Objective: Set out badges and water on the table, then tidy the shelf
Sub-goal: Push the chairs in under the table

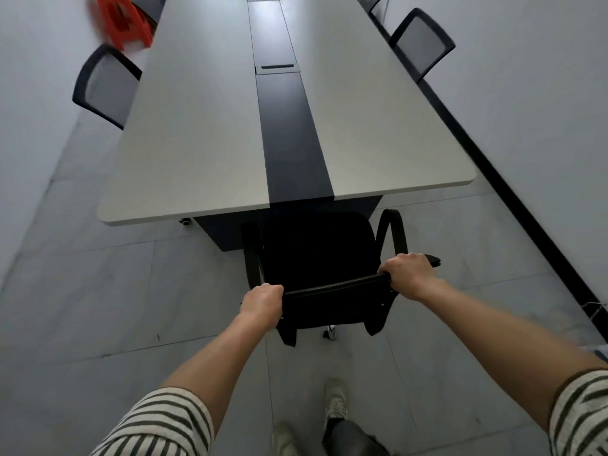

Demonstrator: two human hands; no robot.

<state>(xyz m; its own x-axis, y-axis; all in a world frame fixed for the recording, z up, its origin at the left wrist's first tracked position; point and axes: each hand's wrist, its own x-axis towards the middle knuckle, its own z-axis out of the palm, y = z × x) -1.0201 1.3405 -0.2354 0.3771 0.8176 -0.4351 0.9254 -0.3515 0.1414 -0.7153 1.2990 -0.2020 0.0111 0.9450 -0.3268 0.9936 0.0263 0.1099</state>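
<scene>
Table [197, 143] first: it was big and pale and filled the middle and top of the picture. Its long way ran from the middle of the picture straight up to the top edge. Its short end pointed down toward the person. A dark strip [289, 133] ran along the middle of it the same way. No badges and no water could be seen on it.

A black chair [316, 248] stood at that short end, low in the middle of the picture. Its seat faced the table and sat partly under the edge.

The left hand [263, 302] had its fingers curled tight round the left corner of the chair back. The right hand [409, 273] was wrapped the same way round the right corner. Both held the chair and nothing else.

I think the job just then was moving this chair. To do it well, both hands should move together and go straight along the table's long line. Then the chair arms would not bump the table edge.

Two more chairs stood by the long sides, one at the upper left [105, 83] and one at the upper right [422, 44]. An orange thing [125, 21] was blurry in the top left corner. A pale shoe [335, 399] showed at the bottom.
</scene>
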